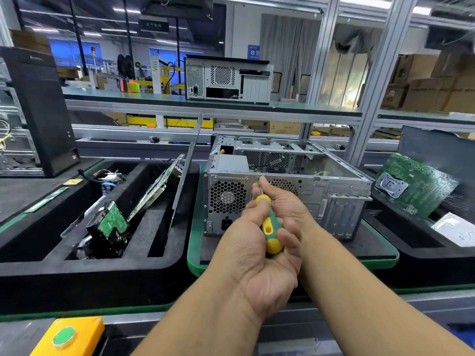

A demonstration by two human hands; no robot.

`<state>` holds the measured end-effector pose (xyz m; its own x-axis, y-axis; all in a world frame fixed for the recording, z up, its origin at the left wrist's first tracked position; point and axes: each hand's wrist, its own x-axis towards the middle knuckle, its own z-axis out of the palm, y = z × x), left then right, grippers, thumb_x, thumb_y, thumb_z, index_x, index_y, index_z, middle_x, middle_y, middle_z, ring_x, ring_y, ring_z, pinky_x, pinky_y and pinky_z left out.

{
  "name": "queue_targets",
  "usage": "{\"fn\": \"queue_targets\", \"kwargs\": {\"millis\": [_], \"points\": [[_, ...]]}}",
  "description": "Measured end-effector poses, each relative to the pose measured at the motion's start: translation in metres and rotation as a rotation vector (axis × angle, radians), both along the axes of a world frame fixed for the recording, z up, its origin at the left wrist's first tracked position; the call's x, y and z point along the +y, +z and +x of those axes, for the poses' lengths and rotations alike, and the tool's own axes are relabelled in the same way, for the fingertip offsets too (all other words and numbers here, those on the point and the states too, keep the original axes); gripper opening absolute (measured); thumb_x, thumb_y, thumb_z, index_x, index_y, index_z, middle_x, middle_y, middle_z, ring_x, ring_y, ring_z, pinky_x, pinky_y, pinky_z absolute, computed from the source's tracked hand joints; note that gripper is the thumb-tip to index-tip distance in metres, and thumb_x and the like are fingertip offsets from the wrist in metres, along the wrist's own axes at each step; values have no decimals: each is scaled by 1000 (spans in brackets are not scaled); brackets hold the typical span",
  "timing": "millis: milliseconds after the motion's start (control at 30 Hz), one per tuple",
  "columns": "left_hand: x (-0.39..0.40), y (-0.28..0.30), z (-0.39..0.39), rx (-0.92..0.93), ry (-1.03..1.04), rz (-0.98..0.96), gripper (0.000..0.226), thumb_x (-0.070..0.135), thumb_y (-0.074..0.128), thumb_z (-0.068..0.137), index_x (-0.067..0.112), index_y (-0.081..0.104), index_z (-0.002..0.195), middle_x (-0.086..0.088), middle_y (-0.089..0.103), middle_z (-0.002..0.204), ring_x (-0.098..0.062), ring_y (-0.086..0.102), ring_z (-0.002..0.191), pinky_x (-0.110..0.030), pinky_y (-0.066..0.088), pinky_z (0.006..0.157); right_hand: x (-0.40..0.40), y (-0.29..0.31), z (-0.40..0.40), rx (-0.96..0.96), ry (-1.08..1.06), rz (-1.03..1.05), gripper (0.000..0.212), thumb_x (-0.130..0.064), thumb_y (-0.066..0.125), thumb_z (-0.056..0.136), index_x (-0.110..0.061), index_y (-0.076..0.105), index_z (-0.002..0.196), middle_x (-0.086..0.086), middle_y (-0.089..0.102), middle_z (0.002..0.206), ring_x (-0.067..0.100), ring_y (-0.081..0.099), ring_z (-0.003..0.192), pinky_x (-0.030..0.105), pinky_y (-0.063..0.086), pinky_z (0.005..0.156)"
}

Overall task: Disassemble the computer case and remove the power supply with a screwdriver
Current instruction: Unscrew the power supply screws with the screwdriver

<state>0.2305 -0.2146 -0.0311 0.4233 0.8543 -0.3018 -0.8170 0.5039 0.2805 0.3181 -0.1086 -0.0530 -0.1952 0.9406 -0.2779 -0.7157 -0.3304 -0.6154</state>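
A silver computer case (336, 186) lies open on a black mat in a green tray (195, 263), its rear panel facing me. The power supply (227, 197), with a honeycomb fan grille and a power socket, fills the case's left rear corner. My left hand (257, 258) grips the green and yellow handle of a screwdriver (268, 228). My right hand (282, 201) lies just behind it, fingers curled round the handle's top and the shaft. The tip points at the rear panel's upper edge, right of the fan grille, and is hidden by my fingers.
A black foam tray (38, 273) on the left holds circuit boards, a drive, cables and a leaning side panel (187, 163). A green motherboard (419, 186) and a silver drive (457, 232) lie at right. A black tower (38, 111) stands far left. A yellow button box (66, 335) sits near me.
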Motion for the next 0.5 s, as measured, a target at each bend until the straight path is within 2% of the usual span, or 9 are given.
{"fn": "queue_targets", "kwargs": {"millis": [67,133,200,300,367,433,500], "points": [[-1,2,0,-18,-24,-6,30,30,59,103,30,68,132,-9,59,97,-17,56,51,-14,41,32,-1,-2,2,28,12,1,24,-27,58,104,-7,63,93,2,63,78,12,54,69,26,45,68],[-3,4,0,-62,-37,-6,21,35,53,106,29,69,118,-12,61,95,-21,59,44,-14,39,32,-4,-4,6,39,85,45,31,-30,49,107,-5,67,105,3,69,79,14,58,67,27,45,71],[-3,4,2,-100,-29,-8,23,38,46,108,34,67,118,-8,64,96,-21,59,42,-12,34,30,-6,-6,10,48,137,91,33,-30,46,108,-6,68,111,2,71,78,16,62,63,27,45,73],[-2,3,0,-122,-68,-16,37,39,41,109,38,58,142,-2,62,93,-18,58,43,-12,31,29,-7,-4,12,-6,152,123,27,-28,48,107,-9,66,103,-3,69,75,13,62,60,28,51,62],[-2,2,-2,-124,-100,6,33,37,44,108,40,63,135,-3,59,83,-16,56,44,-12,30,29,-7,-1,10,-60,119,112,24,-27,52,106,-9,64,96,-3,67,72,14,60,55,26,54,52],[-3,2,-4,-117,-111,15,25,41,45,106,30,65,118,-6,56,79,-16,54,46,-12,31,31,-5,3,9,-112,69,82,23,-25,57,104,-6,64,92,0,67,66,14,59,46,23,54,46],[-3,1,-6,-97,-112,10,35,51,49,103,19,60,111,-7,53,79,-15,52,50,-13,32,31,-5,4,8,-117,33,49,24,-24,61,102,-5,64,89,3,65,63,13,58,41,23,52,41]]}}
